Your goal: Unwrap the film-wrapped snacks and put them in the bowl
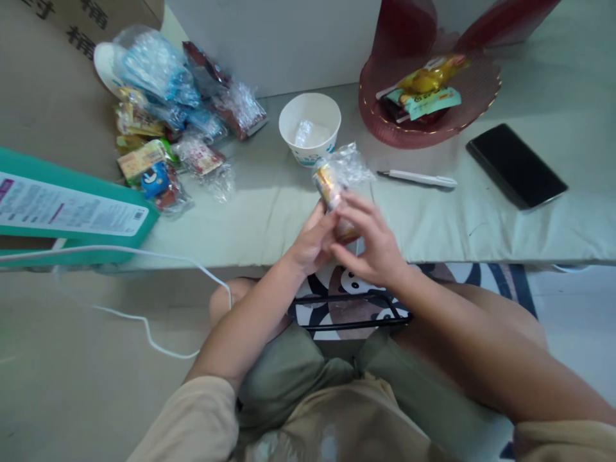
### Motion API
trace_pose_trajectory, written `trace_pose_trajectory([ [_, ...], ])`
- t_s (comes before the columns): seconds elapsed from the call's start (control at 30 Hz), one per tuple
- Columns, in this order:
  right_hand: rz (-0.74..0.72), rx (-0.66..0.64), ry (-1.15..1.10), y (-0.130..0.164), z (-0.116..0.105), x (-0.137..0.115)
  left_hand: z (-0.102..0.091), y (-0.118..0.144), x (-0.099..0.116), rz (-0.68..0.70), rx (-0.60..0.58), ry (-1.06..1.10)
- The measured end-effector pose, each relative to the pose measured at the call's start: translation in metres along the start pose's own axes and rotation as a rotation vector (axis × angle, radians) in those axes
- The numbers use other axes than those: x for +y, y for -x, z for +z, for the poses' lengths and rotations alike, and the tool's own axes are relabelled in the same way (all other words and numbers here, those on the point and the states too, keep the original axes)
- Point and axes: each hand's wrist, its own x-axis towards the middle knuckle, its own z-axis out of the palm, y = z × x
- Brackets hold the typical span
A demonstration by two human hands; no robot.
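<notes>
Just in front of the paper bowl, my left hand [312, 242] is closed around a small wrapped snack [328, 182], roughly cylinder-shaped, with gold and white printing. Clear crinkled plastic [353, 164] sticks out at its far end. My right hand [376, 242] curls over the near side of the snack, its fingers gripping it and slightly blurred by motion. Part of the snack is hidden by my fingers. The white paper bowl [315, 153], with a blue print, holds a small piece of crumpled clear plastic [303, 133].
Several wrapped snacks [144, 167] lie heaped at the left, near a green box [139, 240] and a cardboard box [52, 90]. At the right are a pink glass bowl [399, 136] holding packets, a white pen [423, 179] and a black phone [517, 165]. A white cable [158, 251] crosses the left edge.
</notes>
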Motion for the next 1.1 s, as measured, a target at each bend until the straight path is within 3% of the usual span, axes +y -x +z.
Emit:
trace_pose_trajectory([
  [0.1, -0.085, -0.049, -0.067, 0.007, 0.003, -0.003, -0.006, 0.001, 0.002, 0.016, -0.071, -0.029],
  [0.23, 0.246, 0.133, -0.128, 0.005, -0.004, 0.016, -0.021, 0.003, 0.009, -0.116, -0.151, -0.075],
  [0.33, 0.458, 0.074, -0.335, -0.004, -0.007, 0.03, -0.024, 0.004, 0.008, -0.209, -0.199, -0.161],
  [0.4, 0.526, -0.004, -0.392, -0.009, -0.008, 0.03, -0.02, 0.005, 0.005, -0.17, -0.166, -0.225],
  [0.6, 0.367, 0.085, -0.02, -0.011, -0.01, 0.012, -0.01, 0.004, -0.003, 0.071, -0.033, -0.344],
  [0.83, 0.211, -0.246, -0.153, -0.007, -0.012, -0.002, -0.016, -0.002, 0.002, 0.299, 0.024, -0.387],
  [0.9, 0.193, -0.278, -0.139, -0.009, -0.02, 0.0, -0.018, -0.002, 0.006, 0.302, 0.028, -0.4],
  [1.0, 0.266, -0.1, 0.101, -0.013, -0.039, 0.021, -0.017, -0.003, 0.013, 0.219, 0.062, -0.324],
  [1.1, 0.412, 0.074, 0.492, -0.016, -0.059, 0.061, -0.017, -0.005, 0.019, 0.197, 0.115, -0.273],
])
